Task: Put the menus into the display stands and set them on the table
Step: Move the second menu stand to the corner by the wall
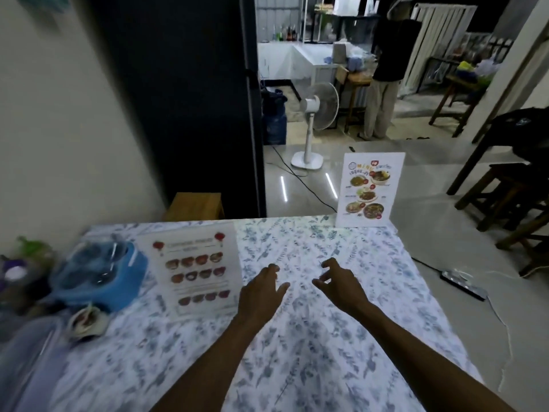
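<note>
A person's two bare arms reach forward over a worktop (297, 337) covered with a blue-and-white floral cloth. The left hand (261, 292) and right hand (341, 286) hover side by side above the cloth, each grip open and empty, fingers loosely spread and curled as if ready to take hold of something. Just to the left of the left hand's grip stands a clear display stand holding a menu with rows of red dishes (194, 272); it leans back slightly and faces the person, so it reads easily from the seat. Well beyond the right hand's grip, at the far edge of the worktop, a second menu in its stand (370, 190) is upright and also faces this way. Both menus look already slotted in and set down, so the task seems close to done. Farther left of the left grip sit a blue tray of glasses (101, 272) and a small bowl (87, 321), blurred. Beyond the worktop are a white floor fan (316, 120) and another person standing with their back turned (386, 69).
</note>
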`<state>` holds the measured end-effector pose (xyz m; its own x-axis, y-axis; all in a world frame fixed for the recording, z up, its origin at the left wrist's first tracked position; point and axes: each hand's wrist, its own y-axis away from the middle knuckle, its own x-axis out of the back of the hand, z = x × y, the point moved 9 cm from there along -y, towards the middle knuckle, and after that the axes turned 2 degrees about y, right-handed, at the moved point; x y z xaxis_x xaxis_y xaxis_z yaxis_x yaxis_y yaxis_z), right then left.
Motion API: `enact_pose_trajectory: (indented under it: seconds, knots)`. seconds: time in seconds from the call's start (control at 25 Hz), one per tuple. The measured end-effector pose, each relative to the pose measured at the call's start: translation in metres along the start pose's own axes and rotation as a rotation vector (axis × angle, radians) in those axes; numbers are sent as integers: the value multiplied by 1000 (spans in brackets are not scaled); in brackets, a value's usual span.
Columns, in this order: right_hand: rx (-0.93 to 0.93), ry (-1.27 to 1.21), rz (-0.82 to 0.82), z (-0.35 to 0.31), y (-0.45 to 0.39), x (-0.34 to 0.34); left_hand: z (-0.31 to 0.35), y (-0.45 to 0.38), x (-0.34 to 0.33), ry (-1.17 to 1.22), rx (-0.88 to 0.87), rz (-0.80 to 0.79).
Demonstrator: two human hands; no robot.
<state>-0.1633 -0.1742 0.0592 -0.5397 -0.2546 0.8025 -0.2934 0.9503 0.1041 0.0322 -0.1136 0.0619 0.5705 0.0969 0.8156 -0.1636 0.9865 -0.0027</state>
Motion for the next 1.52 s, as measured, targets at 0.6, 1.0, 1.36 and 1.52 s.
enact_pose_trajectory:
  seconds: [0.6,1.0,1.36,1.52]
  knots:
    - [145,108,-300,-99,-35,-179,-236,91,88,47,465,216]
    - [168,159,-369,-85,-67,-214,-286,48,79,250,524,198]
    - [158,277,-338,-102,-84,-183,-264,16,111,327,394,106]
    - [132,270,-261,-123,-113,-160,-262,-30,133,369,351,97]
